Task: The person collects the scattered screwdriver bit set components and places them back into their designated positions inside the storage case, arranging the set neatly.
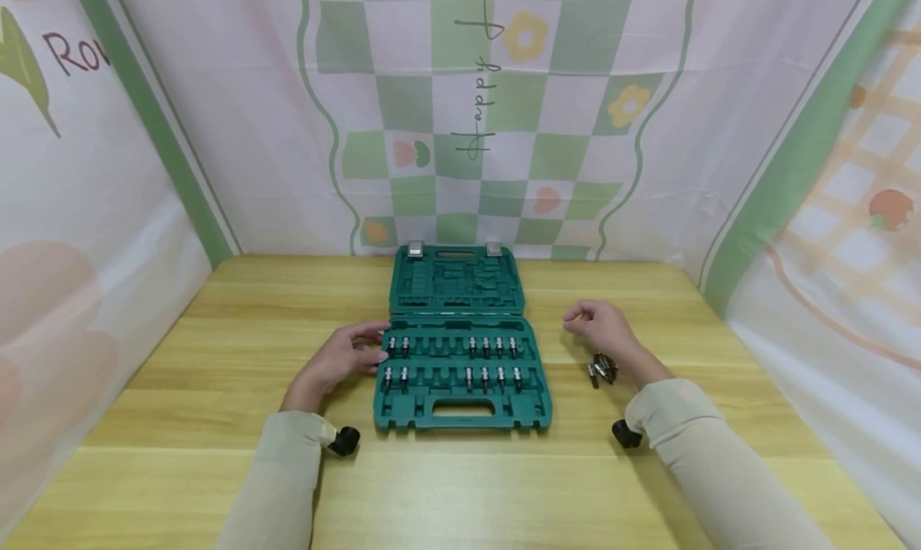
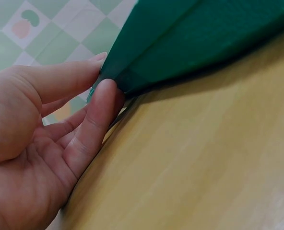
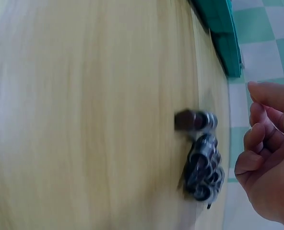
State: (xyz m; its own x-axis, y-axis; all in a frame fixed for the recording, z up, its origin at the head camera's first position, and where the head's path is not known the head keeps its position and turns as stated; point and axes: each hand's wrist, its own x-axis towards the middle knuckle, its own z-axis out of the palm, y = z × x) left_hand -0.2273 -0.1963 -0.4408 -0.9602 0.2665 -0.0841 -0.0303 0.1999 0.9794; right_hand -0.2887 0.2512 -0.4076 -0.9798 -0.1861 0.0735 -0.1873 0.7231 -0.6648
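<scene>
A green plastic tool case [image 1: 464,394] lies unfolded on the table, its lid [image 1: 456,282] to the back. Two rows of bit sockets [image 1: 485,378], silver at the top with dark tips, stand in its lower half. Each row has a pair at the left and several at the right. My left hand [image 1: 348,354] touches the case's left side; in the left wrist view its fingertips meet the green edge [image 2: 151,52]. To the right of the case hovers my right hand [image 1: 603,326], fingers loosely curled, nothing visible in them. Beside its wrist is a small pile of loose bit sockets [image 3: 204,167].
Wooden table [image 1: 460,494] surface runs around the case and the pile. A patterned cloth [image 1: 489,118] hangs right behind the table, with more cloth on both sides. Two metal latches [image 1: 416,249] sit on the lid's far edge.
</scene>
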